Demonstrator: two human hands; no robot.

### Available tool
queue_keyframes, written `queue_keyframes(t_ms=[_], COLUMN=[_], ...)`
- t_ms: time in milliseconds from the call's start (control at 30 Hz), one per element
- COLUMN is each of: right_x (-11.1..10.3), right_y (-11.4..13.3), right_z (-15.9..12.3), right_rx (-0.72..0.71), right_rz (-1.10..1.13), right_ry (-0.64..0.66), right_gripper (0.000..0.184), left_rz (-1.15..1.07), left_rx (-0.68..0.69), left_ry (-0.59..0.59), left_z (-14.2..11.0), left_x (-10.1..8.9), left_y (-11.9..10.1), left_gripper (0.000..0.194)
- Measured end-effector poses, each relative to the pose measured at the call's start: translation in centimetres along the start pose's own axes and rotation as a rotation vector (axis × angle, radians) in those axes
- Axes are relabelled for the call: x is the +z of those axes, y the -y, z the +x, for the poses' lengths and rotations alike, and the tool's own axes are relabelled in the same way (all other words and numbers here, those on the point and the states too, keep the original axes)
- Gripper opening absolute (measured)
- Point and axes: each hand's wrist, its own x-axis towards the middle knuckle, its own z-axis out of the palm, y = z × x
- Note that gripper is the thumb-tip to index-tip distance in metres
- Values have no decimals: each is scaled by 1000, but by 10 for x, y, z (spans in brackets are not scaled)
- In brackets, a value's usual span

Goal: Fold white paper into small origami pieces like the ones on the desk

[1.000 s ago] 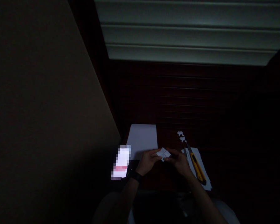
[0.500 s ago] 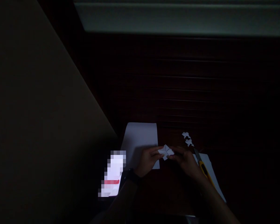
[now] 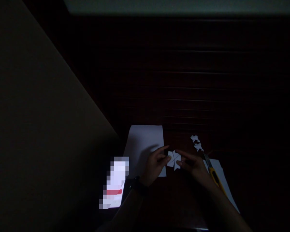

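Between my two hands is a small piece of folded white paper (image 3: 174, 159), with creases meeting near its middle and pointed flaps at its edges. My left hand (image 3: 156, 164), with a dark watch (image 3: 140, 186) at the wrist, pinches its left side with the thumb on top; the index finger is raised off it. On the right side, my right hand (image 3: 194, 166) grips the paper between thumb and fingers. A yellow utility knife (image 3: 216, 177) with its blade out lies right of my right hand. Small folded white paper pieces (image 3: 197, 143) sit beyond its blade tip.
A large white sheet (image 3: 145, 138) lies behind my left hand. More white paper (image 3: 228, 190) is under the knife. To the left glows a lit screen (image 3: 114, 183), its content blurred out. A wall (image 3: 38, 129) rises at left; dark slatted wood (image 3: 183, 87) stands behind.
The folded paper has turned, and its flaps point differently. My left index finger has lifted away from it. The whole view has shifted slightly.
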Motion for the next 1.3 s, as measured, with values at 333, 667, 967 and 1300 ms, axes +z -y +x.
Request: queue_keyframes(t_ms=[333,667,967,1300], right_x=[6,6,5,4], right_y=[5,2,-1,2], right_z=[-2,1,1,1], right_rx=[-95,-94,-117,-174], right_rz=[-2,-66,-65,-152], right_ry=[66,-5,-7,38], right_gripper=[35,35,42,44], left_rz=[90,-38,-93,-112], left_rx=[34,-34,-28,-1], left_ry=[-50,31,29,83], left_z=[3,-1,0,-3], left_x=[1,3,5,6], left_y=[14,2,5,1], left_gripper=[30,54,47,45])
